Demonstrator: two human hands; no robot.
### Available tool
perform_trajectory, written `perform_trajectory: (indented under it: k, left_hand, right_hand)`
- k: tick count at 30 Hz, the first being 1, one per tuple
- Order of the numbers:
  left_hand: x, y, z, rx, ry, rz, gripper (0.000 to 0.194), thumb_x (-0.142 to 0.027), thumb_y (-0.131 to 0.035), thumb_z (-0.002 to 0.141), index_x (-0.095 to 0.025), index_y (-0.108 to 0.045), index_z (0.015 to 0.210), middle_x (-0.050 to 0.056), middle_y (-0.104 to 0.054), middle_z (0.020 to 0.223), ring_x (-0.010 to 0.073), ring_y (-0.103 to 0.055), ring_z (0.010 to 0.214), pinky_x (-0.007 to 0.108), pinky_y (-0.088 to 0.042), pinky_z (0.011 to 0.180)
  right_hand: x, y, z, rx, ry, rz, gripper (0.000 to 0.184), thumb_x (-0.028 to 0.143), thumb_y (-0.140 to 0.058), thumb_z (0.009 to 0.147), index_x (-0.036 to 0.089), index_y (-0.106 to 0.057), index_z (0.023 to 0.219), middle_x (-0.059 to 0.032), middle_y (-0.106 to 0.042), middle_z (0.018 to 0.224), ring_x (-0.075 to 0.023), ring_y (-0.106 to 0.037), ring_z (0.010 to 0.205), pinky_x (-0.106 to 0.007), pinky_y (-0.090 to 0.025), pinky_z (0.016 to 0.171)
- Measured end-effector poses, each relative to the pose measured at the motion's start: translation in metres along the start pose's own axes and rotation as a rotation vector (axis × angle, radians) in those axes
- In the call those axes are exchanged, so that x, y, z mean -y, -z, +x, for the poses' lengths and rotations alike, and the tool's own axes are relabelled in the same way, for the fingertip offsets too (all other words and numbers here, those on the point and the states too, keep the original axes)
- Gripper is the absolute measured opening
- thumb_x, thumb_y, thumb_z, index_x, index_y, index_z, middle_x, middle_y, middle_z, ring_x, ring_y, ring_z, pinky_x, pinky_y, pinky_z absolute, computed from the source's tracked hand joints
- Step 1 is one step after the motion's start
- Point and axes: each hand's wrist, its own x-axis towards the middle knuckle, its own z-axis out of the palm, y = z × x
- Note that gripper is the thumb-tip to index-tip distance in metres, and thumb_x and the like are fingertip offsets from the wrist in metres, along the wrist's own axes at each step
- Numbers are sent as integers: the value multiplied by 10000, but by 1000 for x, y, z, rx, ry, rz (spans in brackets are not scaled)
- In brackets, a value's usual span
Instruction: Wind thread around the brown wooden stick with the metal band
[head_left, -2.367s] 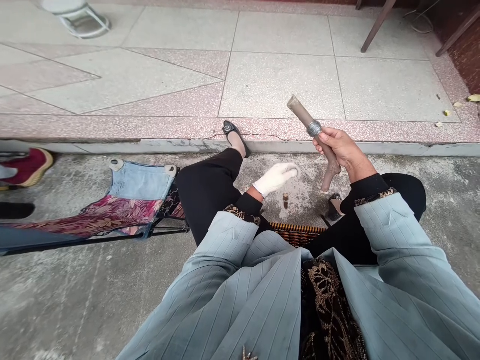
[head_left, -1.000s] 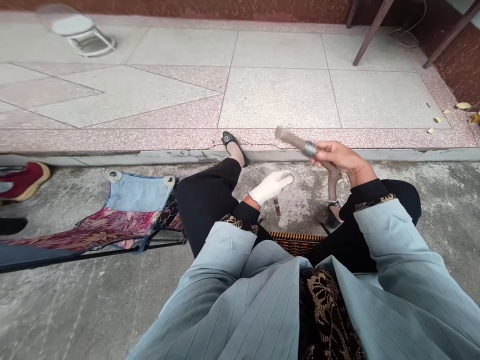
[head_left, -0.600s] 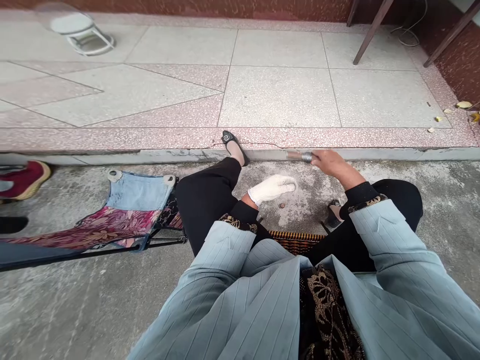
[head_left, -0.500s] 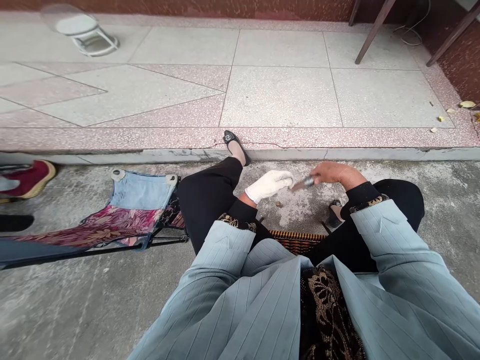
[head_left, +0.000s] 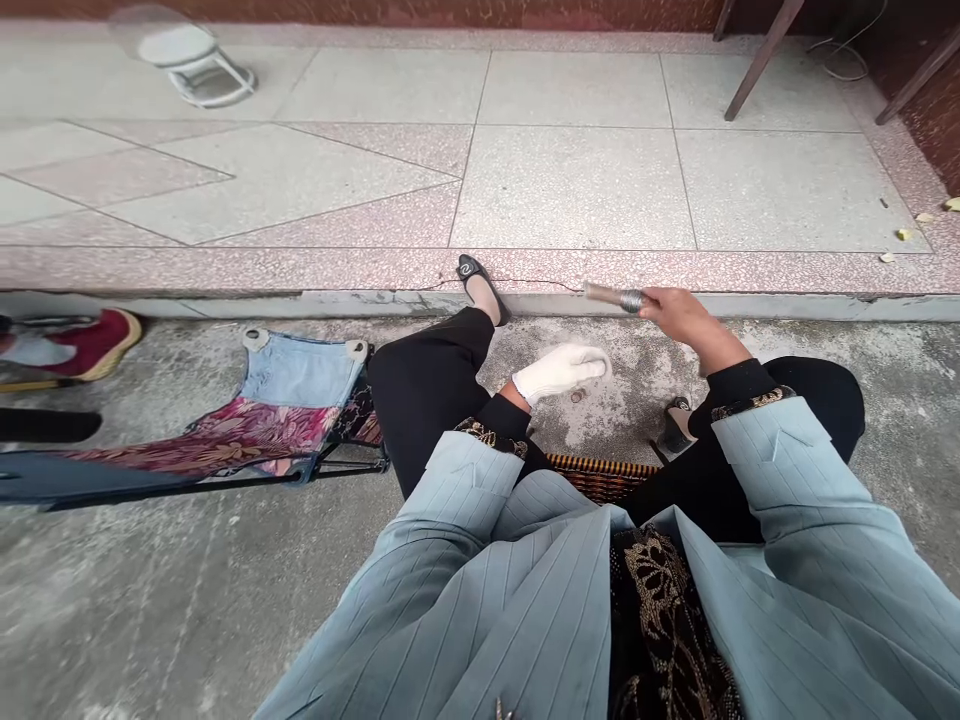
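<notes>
In the head view my left hand (head_left: 562, 371) wears a white knit glove. Its fingers are curled together low between my knees, and whatever they hold, if anything, is hidden. My bare right hand (head_left: 684, 318) is closed around the end of a short knife-like tool (head_left: 611, 296), which has a flat, pale brown blade and a silver ribbed part beside my fingers. The tool points left, raised above and apart from the glove. A small brown round piece (head_left: 577, 396) lies on the concrete just below my left hand.
A woven basket or seat edge (head_left: 600, 478) shows between my legs. To the left stands a low folding chair (head_left: 277, 420) of denim and flowered cloth, beside another person's red shoe (head_left: 109, 345). A raised tiled step (head_left: 577, 200) runs ahead, bearing a white stool (head_left: 214, 80).
My right hand has lifted the tool up and away from the gloved left hand. My left hand stays low with its fingers curled. The view has shifted slightly.
</notes>
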Motion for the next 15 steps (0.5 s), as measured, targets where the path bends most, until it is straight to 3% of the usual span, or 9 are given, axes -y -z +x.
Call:
perform_trajectory:
  k: [1,3,5,6,7,8,11,13,15]
  left_hand:
    - [-2,3,-2,-44,-5,27,367,-464,-475,891,-134,-635,880,-22,-510,636,87,-434,548,207,-327,537]
    - [-5,8,-4,-167,1,72,348,-445,-480,888,-134,-635,874,-25,-510,639,91,-435,563,212,-328,555]
    - [-6,12,-4,-265,9,86,328,-429,-497,876,-130,-630,860,-23,-512,652,95,-435,585,216,-336,575]
    - [-6,12,-3,-298,9,76,317,-418,-504,869,-127,-626,856,-17,-523,670,98,-440,601,217,-346,587]
    - [-5,12,-2,-331,11,54,309,-408,-502,867,-124,-622,862,-10,-537,694,101,-446,614,218,-355,596]
    - [-4,11,0,-352,15,26,307,-403,-491,870,-124,-620,878,-3,-547,712,102,-449,619,219,-361,599]
    - [1,4,4,-303,37,-43,331,-417,-446,898,-131,-612,901,-12,-513,663,96,-424,570,212,-345,557]
    - [2,-1,5,-187,48,-22,338,-431,-446,904,-137,-611,878,-26,-477,616,89,-399,532,208,-324,531]
    - [0,-4,5,-80,30,24,345,-441,-456,902,-140,-619,863,-26,-490,623,87,-411,534,208,-330,541]
  right_hand:
    - [1,-2,-2,97,16,-133,314,261,-607,852,174,-703,1138,-113,-692,968,-214,-596,815,-326,-445,727]
    - [3,0,-8,432,107,-204,249,243,-642,820,179,-750,1034,-84,-699,865,-193,-587,740,-310,-431,691]
    - [6,9,-17,786,258,-24,274,274,-690,783,185,-760,1032,-34,-685,774,-151,-564,665,-279,-426,660]
    - [7,14,-21,882,332,121,332,308,-708,768,182,-749,1072,-18,-677,762,-135,-556,652,-268,-429,655]
    - [7,20,-24,896,386,278,401,343,-717,760,174,-729,1123,-11,-673,769,-124,-552,652,-261,-436,655]
    - [7,25,-26,833,414,429,460,369,-719,758,162,-705,1168,-12,-669,788,-116,-549,660,-257,-443,656]
    - [5,31,-25,426,360,756,477,378,-699,781,142,-674,1195,-26,-653,820,-104,-530,658,-246,-450,639]
    - [2,27,-19,226,280,837,442,357,-678,798,139,-672,1182,-31,-642,808,-104,-515,639,-245,-445,624]
    - [-1,18,-11,123,194,790,433,321,-644,816,141,-658,1210,-36,-642,807,-111,-515,633,-255,-443,630]
